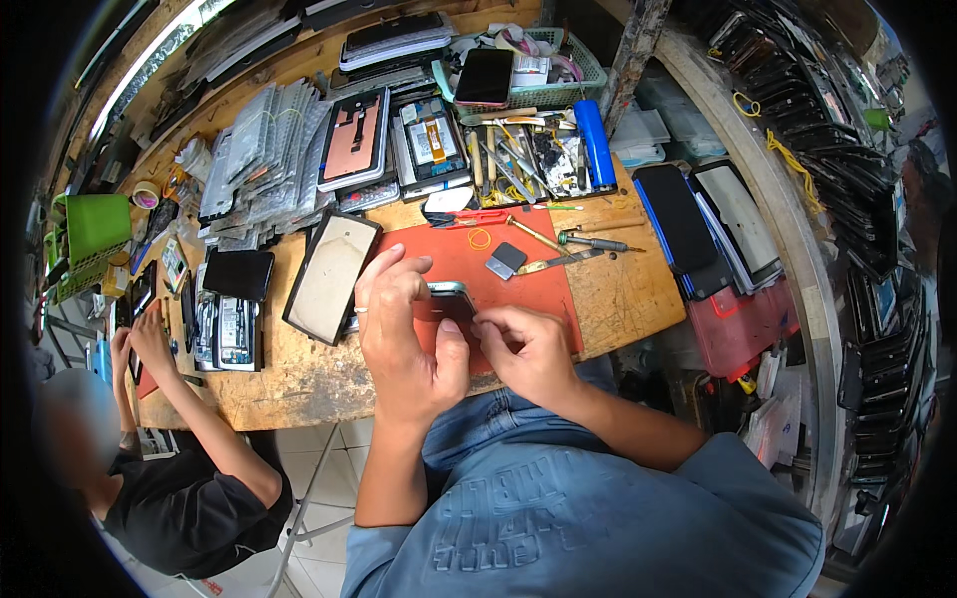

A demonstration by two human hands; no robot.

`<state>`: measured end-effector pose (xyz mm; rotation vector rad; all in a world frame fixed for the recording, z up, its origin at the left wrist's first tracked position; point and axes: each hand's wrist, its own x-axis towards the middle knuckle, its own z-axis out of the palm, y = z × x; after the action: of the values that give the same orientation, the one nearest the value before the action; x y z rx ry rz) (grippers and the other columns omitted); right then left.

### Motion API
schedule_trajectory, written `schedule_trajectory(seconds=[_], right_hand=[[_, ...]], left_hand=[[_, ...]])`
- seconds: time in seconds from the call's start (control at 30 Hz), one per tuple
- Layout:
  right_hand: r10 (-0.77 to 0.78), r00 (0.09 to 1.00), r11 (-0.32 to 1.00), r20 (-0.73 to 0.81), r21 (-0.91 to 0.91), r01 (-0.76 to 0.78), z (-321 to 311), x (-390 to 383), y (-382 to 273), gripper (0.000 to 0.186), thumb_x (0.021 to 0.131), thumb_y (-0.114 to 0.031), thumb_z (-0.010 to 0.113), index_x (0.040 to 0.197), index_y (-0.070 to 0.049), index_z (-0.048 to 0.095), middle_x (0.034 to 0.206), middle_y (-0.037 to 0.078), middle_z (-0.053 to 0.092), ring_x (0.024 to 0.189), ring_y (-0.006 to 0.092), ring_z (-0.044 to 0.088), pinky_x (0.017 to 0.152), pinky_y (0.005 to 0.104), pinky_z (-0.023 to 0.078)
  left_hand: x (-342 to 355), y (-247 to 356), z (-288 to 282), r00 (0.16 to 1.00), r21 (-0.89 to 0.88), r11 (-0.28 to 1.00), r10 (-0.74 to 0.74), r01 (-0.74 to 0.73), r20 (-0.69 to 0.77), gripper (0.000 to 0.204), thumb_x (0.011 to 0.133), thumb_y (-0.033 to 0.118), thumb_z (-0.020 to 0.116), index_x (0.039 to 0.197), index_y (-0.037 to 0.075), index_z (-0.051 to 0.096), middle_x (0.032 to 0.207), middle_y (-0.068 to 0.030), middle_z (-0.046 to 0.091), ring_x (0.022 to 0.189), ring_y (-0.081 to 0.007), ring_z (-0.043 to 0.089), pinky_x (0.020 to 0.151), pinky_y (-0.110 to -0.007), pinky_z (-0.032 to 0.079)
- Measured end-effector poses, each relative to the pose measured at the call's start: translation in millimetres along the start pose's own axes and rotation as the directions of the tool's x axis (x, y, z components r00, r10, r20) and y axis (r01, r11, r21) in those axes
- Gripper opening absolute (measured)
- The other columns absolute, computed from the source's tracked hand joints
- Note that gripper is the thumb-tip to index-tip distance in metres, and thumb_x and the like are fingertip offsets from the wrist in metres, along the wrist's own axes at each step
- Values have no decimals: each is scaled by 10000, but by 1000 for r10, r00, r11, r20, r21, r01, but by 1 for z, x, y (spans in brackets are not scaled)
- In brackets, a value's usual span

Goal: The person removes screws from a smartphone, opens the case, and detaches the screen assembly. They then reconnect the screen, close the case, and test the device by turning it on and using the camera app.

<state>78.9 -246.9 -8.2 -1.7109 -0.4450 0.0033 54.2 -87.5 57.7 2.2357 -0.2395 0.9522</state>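
A smartphone (454, 304) with a dark face and a pale teal edge is held tilted above the red mat (419, 244). My left hand (399, 339) grips it from the left, thumb against its face and fingers raised behind, a ring on one finger. At the phone's right edge, the curled fingers of my right hand (528, 357) are pinched together; whether something small is between them is hidden. Beyond the phone lie a small dark square piece (505, 260), a flat metal blade (558, 261) and a screwdriver-like tool (598, 242).
To the left, an empty tablet frame (332, 277) and an opened device (231, 314) lie on the wooden bench (299, 384). Behind are bubble-wrapped stacks (264, 149), a tool tray (528, 164) and a green basket (573, 65). A co-worker (189, 488) sits at left. Phones (673, 219) lie at right.
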Motion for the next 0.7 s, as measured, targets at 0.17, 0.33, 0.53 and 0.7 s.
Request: schedule_trajectory(seconds=[0.17,0.33,0.53,0.7], right_hand=[[-273,959,961,-77,-79,267,-23,30,-40,109,993,16,699,1083,60,741,920,93,757,808,83,704,693,270,572],[-93,896,988,434,151,30,-30,90,-62,147,1042,-123,717,1081,18,730,910,3,693,705,30,582,609,230,461],[125,833,933,540,221,-283,-34,105,-73,172,1023,-156,733,975,8,706,826,54,713,606,93,664,521,256,544],[153,819,906,554,253,-340,-34,101,-72,206,1024,-199,753,988,0,716,864,57,708,628,115,685,513,251,553]], left_hand=[[2,-3,0,1000,28,999,19,-19,11,346,744,33,628,1082,-14,574,1175,-249,660,1254,-528,584,1111,-602,442],[14,-3,-7,997,-2,1000,22,-22,67,295,829,-27,599,1124,-27,596,1250,-264,672,1308,-535,585,1116,-604,454],[13,-13,-24,1000,218,976,-11,12,-4,180,973,2,687,1150,8,652,1153,-201,673,1047,-385,685,900,-464,561],[4,-19,-24,981,129,976,-164,177,-104,70,1013,5,667,1082,-2,659,953,-134,652,846,-277,666,739,-354,535]])
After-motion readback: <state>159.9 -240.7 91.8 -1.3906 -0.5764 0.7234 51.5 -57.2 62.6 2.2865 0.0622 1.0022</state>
